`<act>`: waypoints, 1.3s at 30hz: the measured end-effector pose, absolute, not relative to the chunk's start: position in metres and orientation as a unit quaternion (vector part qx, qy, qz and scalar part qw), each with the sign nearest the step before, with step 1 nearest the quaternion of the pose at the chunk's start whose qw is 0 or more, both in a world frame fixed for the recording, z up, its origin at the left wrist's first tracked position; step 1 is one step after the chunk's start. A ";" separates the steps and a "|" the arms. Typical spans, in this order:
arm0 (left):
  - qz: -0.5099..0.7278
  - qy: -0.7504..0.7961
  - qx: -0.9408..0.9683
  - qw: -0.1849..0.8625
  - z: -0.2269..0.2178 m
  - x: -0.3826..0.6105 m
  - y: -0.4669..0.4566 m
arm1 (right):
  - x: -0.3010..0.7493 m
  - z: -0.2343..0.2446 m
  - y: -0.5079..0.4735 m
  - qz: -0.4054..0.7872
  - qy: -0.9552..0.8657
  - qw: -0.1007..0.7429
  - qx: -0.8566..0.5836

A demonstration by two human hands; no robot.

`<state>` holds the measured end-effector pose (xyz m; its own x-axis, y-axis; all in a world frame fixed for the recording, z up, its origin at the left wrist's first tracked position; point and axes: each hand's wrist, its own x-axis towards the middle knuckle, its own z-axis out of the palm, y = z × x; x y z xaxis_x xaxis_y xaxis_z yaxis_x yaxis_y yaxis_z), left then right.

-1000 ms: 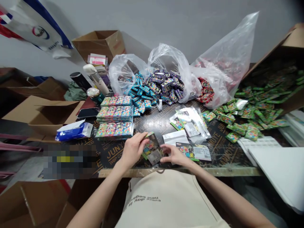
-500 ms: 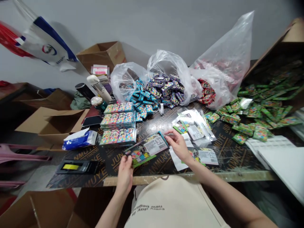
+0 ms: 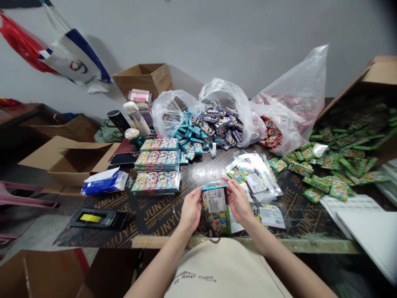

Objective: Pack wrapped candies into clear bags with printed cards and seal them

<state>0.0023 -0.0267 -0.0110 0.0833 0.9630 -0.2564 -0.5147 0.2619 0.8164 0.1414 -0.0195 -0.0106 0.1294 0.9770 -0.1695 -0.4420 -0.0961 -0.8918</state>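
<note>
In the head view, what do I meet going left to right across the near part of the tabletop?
Blue-and-white packet → stacked packs → left hand → dark printed packet between the hands → right hand → flat labelled packet → white sheets.

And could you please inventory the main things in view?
Printed board table: one, black, centre
Glossy printed flat pack: one, mostly black, front centre
Similar flat packs: several, black-green, to its right
Small glossy packets: many, blue, purple, red, green, back, right
Shiny packet stacks: three, multicoloured, table left
Thin plastic bags: several, transparent, back
Cardboard boxes: several, brown, left, back, right
Bottles: two, black, white, back left
Soft pack: one, blue-white, left
Flat sheets: several, white, right
Left hand: one, flat pack's left
Right hand: one, flat pack's right
</note>
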 end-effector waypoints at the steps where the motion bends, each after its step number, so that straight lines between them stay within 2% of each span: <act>1: 0.544 0.388 0.255 0.698 -0.013 0.004 -0.027 | 0.141 -0.013 -0.021 0.591 -0.287 0.607 -0.448; 8: 0.533 0.408 0.244 0.700 -0.011 0.012 -0.023 | 0.141 -0.007 -0.017 0.600 -0.225 0.613 -0.461; 11: 0.540 0.467 0.331 0.617 -0.003 0.007 -0.017 | 0.145 -0.005 -0.015 0.583 -0.266 0.610 -0.466; 14: 0.531 0.477 0.492 0.499 0.005 0.000 -0.014 | 0.153 -0.007 -0.018 0.495 -0.395 0.611 -0.475; 17: 0.485 0.468 0.596 0.436 0.011 -0.006 -0.012 | 0.163 -0.009 -0.023 0.438 -0.511 0.576 -0.464; 21: 0.433 0.480 0.629 0.431 0.017 -0.008 -0.003 | 0.177 -0.005 -0.021 0.427 -0.560 0.527 -0.476; 27: 0.361 0.471 0.651 0.474 0.023 -0.008 0.013 | 0.187 0.011 -0.007 0.527 -0.543 0.449 -0.475; 33: 0.345 0.465 0.698 0.421 0.029 -0.004 0.013 | 0.191 0.011 -0.005 0.525 -0.552 0.449 -0.467; 39: 0.350 0.372 0.798 0.320 0.029 -0.007 0.003 | 0.195 0.011 -0.018 0.451 -0.607 0.462 -0.463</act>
<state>-0.0071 0.0026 0.0285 0.4789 0.8172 0.3208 0.3695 -0.5191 0.7707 0.1951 -0.0176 0.0112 -0.1440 0.9791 0.1439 0.1459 0.1648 -0.9755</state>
